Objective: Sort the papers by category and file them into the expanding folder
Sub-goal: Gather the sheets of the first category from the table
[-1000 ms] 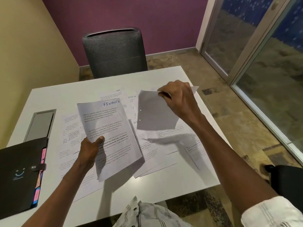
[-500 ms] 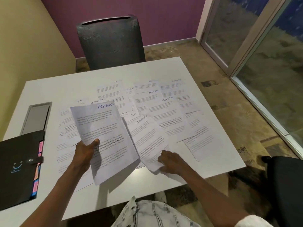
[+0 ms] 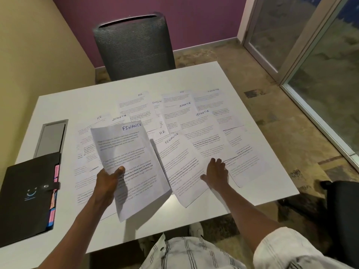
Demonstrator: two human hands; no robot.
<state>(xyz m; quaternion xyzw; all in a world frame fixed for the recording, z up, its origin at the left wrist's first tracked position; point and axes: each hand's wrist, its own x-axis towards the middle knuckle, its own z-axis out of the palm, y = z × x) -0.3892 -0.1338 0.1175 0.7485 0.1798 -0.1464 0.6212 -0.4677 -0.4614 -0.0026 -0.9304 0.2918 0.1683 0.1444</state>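
My left hand point(image 3: 107, 180) grips a printed sheet headed FINANCE point(image 3: 128, 152), lifted above the white table point(image 3: 81, 105). My right hand point(image 3: 215, 172) lies flat, fingers spread, on a second sheet headed FINANCE point(image 3: 174, 158) resting on the table just right of the held one. Several more sheets headed HR point(image 3: 136, 105), SPORTS point(image 3: 202, 129) and ADMIN lie overlapping across the middle of the table. The black expanding folder point(image 3: 25, 193) lies closed at the left edge, with pink and blue tabs along its right side.
A grey cable hatch point(image 3: 51, 136) is set into the table behind the folder. A dark mesh chair point(image 3: 134, 45) stands at the far side. Another dark chair point(image 3: 342, 206) is at the right, beside glass doors. Yellow wall runs along the left.
My right hand let go of the sheet it held up at the far side, came down near the table's front edge, then slid right along the second FINANCE sheet. The left hand kept its sheet.
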